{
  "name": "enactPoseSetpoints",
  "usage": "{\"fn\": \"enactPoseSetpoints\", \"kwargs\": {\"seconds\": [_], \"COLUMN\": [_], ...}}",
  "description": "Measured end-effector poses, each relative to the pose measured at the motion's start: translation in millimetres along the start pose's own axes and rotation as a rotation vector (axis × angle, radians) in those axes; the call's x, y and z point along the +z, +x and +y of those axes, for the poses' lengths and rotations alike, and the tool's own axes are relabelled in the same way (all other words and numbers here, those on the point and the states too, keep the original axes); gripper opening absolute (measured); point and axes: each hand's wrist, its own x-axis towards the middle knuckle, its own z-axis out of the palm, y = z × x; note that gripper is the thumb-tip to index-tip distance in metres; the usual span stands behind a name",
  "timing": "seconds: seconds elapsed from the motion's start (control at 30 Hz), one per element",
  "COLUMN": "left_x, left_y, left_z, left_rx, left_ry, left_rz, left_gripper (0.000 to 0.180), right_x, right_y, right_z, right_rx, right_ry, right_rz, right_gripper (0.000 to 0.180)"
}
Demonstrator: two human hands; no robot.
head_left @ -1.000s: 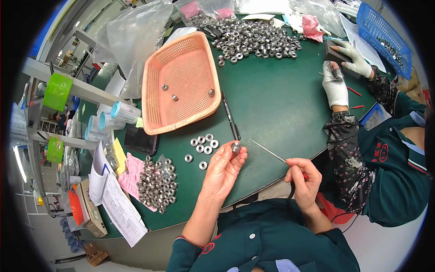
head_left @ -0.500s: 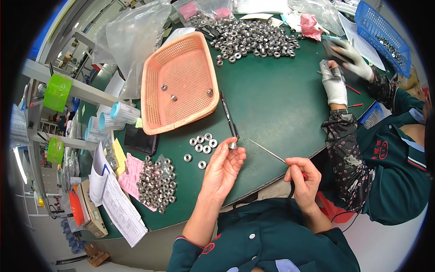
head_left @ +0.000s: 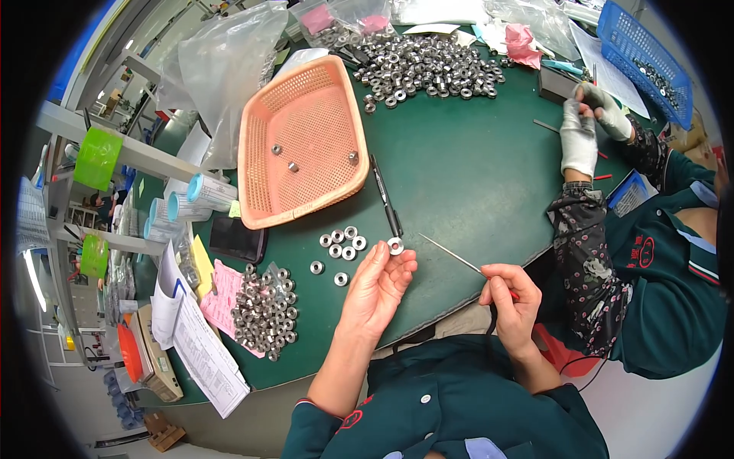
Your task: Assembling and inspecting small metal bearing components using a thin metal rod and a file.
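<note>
Between the thumb and fingers of my left hand (head_left: 375, 289) is a metal ring (head_left: 395, 245), its round face and hole turned toward me. My right hand (head_left: 511, 298) grips the red handle of a thin needle file (head_left: 451, 254), or a similar slim metal tool; its tip points up and left, apart from the ring. Several loose rings (head_left: 335, 250) lie on the green table left of my left hand. A black marker pen (head_left: 386, 197) rests just beyond my fingertips.
A pink mesh basket (head_left: 252, 153) holds a few rings. Ring piles lie at the back (head_left: 428, 65) and near left (head_left: 264, 314). A phone (head_left: 237, 236) and papers (head_left: 202, 352) are at left. On the right, a co-worker's gloved hands (head_left: 585, 134) work near a grey block (head_left: 556, 84).
The ring in my left hand has turned from edge-on to showing its face. My right hand stays put. The co-worker's gloved hands have shifted right, away from the grey block.
</note>
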Motion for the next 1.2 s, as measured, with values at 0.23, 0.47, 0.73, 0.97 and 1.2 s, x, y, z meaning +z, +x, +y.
{"fn": "enactPoseSetpoints", "kwargs": {"seconds": [0.23,0.47,0.73,0.97,1.2], "left_x": [15.5,46.8,52.7,29.6,13.1], "left_y": [1.2,27.5,69.4,91.1,94.9], "left_z": [-2.5,7.2,-6.0,-21.8,-22.7], "left_rx": [0.116,0.021,-0.076,-0.065,-0.055], "left_ry": [0.340,0.627,0.744,0.799,0.836], "left_rz": [-0.049,-0.130,-0.098,-0.123,-0.113], "left_gripper": [0.012,0.029,0.033,0.031,0.032], "right_x": [-3.0,-0.6,-3.4,-9.4,-6.9], "right_y": [2.8,8.7,10.0,-5.7,-2.2], "right_z": [4.7,33.1,74.7,102.8,118.7], "right_rx": [-0.021,-0.216,-0.551,-0.490,-0.468], "right_ry": [-0.006,-0.067,-0.066,-0.030,0.021], "right_rz": [0.028,0.245,0.340,0.396,0.389], "right_gripper": [0.017,0.017,0.018,0.017,0.017]}}
